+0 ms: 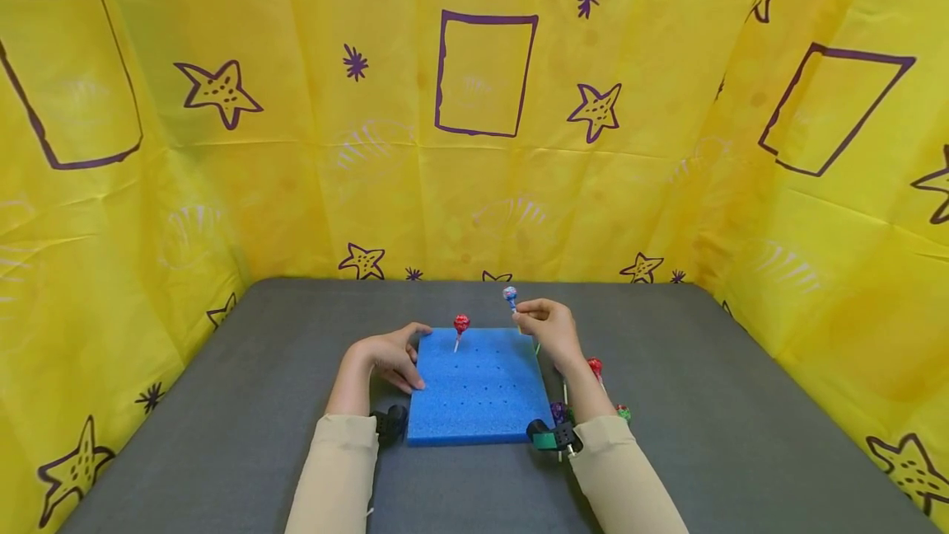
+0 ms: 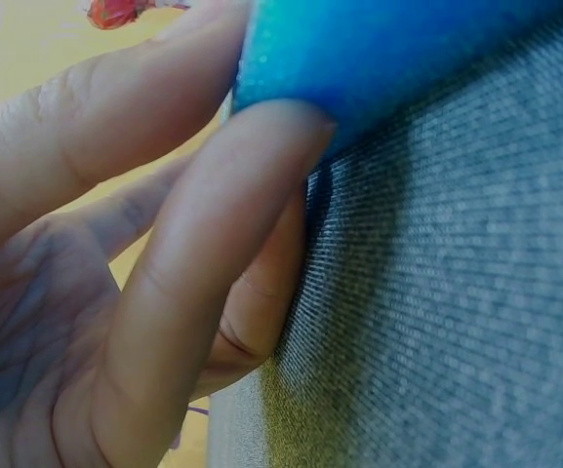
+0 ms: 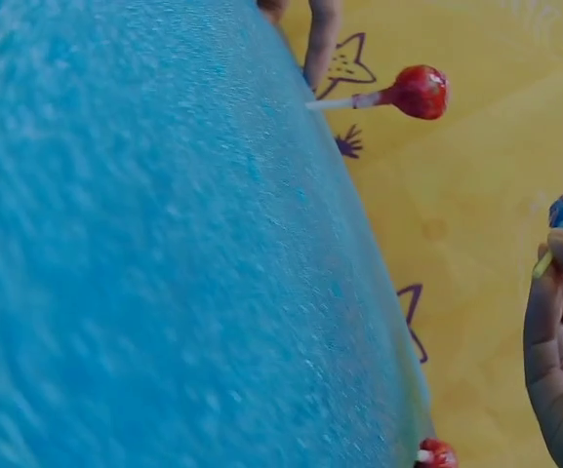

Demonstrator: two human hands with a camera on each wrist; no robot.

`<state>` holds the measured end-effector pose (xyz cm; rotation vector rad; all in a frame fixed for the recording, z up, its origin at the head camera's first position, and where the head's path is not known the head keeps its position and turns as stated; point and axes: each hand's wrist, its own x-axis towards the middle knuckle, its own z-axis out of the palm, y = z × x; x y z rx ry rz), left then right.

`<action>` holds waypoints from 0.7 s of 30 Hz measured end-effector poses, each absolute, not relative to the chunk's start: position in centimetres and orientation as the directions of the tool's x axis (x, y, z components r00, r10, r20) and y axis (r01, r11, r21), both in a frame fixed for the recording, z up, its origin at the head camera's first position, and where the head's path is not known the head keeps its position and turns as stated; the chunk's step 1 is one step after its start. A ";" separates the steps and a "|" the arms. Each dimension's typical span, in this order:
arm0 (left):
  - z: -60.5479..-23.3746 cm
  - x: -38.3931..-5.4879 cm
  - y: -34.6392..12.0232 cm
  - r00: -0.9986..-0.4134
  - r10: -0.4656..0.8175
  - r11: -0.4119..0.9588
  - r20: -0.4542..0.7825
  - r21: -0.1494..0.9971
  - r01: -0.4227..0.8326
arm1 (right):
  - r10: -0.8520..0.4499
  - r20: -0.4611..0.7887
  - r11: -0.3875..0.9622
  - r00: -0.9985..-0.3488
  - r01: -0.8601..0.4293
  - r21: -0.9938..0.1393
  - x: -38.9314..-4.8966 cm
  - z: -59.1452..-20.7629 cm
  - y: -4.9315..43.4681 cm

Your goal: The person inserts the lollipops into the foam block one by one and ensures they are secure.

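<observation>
A blue foam board (image 1: 474, 402) with small holes lies flat on the table. At its left edge is my left hand (image 1: 389, 357), its fingertips (image 2: 281, 132) pressed to the board's side in the left wrist view. One red lollipop (image 1: 461, 323) stands upright by its white stick near the board's far left part. My right hand (image 1: 550, 332) pinches a blue lollipop (image 1: 510, 293) over the far right corner, wrapped head up. In the right wrist view the fingers (image 3: 546, 322) hold its stick just below the blue wrapper.
Right of the board, partly hidden under my right forearm, lie several more lollipops: a red one (image 1: 596, 366), a purple one (image 1: 558, 412) and a green one (image 1: 624, 413). Yellow cloth (image 1: 474, 188) with drawn stars walls the dark grey table (image 1: 296, 336) at the back and sides.
</observation>
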<state>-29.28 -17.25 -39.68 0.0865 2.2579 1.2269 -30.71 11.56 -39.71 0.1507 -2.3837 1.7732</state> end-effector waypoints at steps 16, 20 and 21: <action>-39.6 -29.3 -17.2 -0.837 0.312 0.578 -0.449 0.789 -0.208 | 0.040 0.272 0.162 -0.961 -0.262 -0.951 -30.5 -40.5 9.4; -39.6 -29.4 -17.2 -0.837 0.313 0.576 -0.450 0.790 -0.209 | 0.033 0.293 0.139 -0.955 -0.286 -0.948 -30.7 -40.9 9.0; -39.7 -29.4 -17.3 -0.836 0.313 0.576 -0.450 0.790 -0.210 | 0.028 0.297 0.132 -0.954 -0.291 -0.947 -30.7 -41.0 8.9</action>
